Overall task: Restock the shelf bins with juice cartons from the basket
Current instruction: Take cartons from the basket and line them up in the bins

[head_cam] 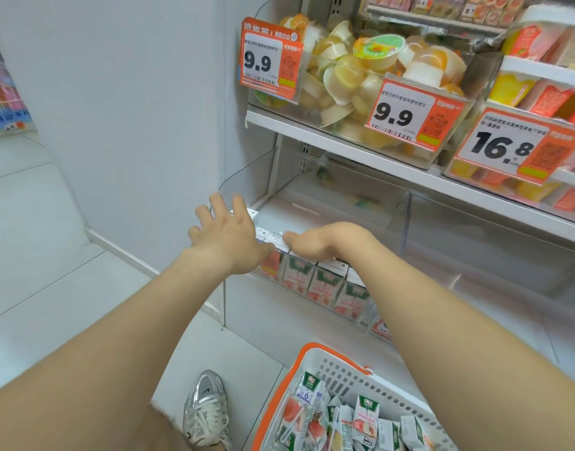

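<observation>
Pressing down on the juice cartons (pixel 318 281) in the shelf bin (pixel 279 190) at twelve o'clock, the left hand (pixel 229 236) lay spread flat and the right hand (pixel 322 242) cupped loosely — apparently squaring the row — while more waited in the basket (pixel 348 369) at five o'clock.

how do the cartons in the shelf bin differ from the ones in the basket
The cartons in the shelf bin stand upright in a neat row behind the clear front; the cartons in the basket lie jumbled and tilted every way. The left hand and right hand rest on top of the bin row, while nothing touches the basket ones. Both look like the same white cartons with green tops and red fruit prints.
</observation>
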